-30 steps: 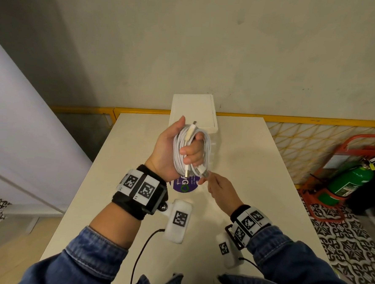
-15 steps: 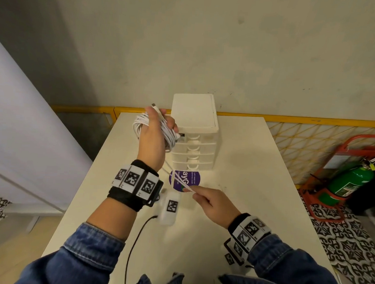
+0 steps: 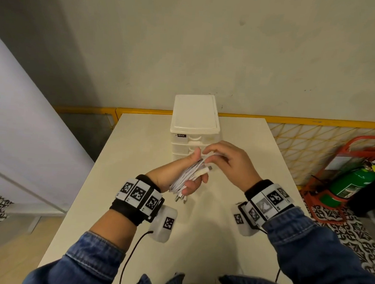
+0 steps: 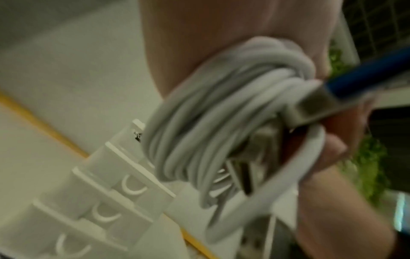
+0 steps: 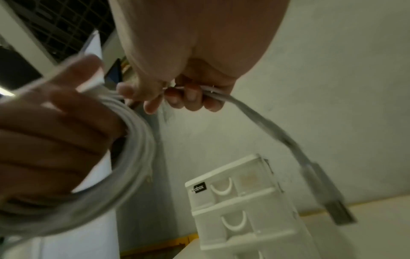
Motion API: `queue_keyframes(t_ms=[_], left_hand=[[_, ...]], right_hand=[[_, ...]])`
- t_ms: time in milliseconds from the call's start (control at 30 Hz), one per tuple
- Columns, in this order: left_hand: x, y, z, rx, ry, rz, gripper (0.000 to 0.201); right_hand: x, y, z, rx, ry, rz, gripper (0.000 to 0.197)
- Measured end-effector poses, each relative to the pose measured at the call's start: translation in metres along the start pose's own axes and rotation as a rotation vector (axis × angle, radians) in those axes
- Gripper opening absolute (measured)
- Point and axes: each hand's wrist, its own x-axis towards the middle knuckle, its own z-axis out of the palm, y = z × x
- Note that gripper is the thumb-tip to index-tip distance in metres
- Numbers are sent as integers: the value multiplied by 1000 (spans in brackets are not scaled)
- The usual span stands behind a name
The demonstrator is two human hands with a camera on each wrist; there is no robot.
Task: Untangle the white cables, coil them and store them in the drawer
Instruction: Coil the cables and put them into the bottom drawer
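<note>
My left hand [image 3: 193,175] grips a coil of white cables [image 3: 185,175], held above the table [image 3: 137,152] in front of the white drawer unit [image 3: 194,120]. Two plugs stick out of the coil's near end. My right hand [image 3: 213,156] is at the coil's far end and pinches a loose cable strand [image 5: 213,92]. From there the strand hangs down to a USB plug [image 5: 335,208]. In the left wrist view the coil [image 4: 221,113] wraps my fingers [image 4: 332,149], blurred. All drawers [image 5: 224,191] look closed.
A yellow railing [image 3: 315,121] runs behind the table's far edge. A green fire extinguisher [image 3: 350,184] in a red stand sits on the patterned floor to the right. A pale panel [image 3: 18,120] stands to the left.
My left hand brought the coil from the drawer unit's left side back to the middle and lower. My right hand rose from the table to the coil's far end.
</note>
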Motion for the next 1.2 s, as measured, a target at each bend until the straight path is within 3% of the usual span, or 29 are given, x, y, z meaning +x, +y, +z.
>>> queue_keyframes(t_ms=[167, 300, 533, 633, 833, 933, 1033, 1200], left_hand=[[2, 8, 6, -198, -120, 87, 39], [3, 9, 9, -297, -151, 152, 38], [4, 17, 15, -377, -146, 296, 39], [5, 15, 15, -458, -157, 339, 26], [6, 13, 17, -609, -183, 434, 20], [7, 13, 13, -608, -103, 426, 19], [7, 11, 9, -606, -7, 428, 19], [8, 2, 6, -402, 209, 337, 39]], right_hand=[[-9, 15, 9, 92, 53, 79, 32], [-9, 14, 10, 183, 35, 202, 22], [-14, -6, 32, 550, 44, 411, 18], [-15, -17, 37, 845, 93, 531, 28], [-14, -27, 39, 1040, 65, 685, 34], [-11, -31, 36, 1132, 33, 639, 56], [-9, -33, 33, 1062, -38, 572, 79], [-8, -31, 36, 878, 13, 525, 73]])
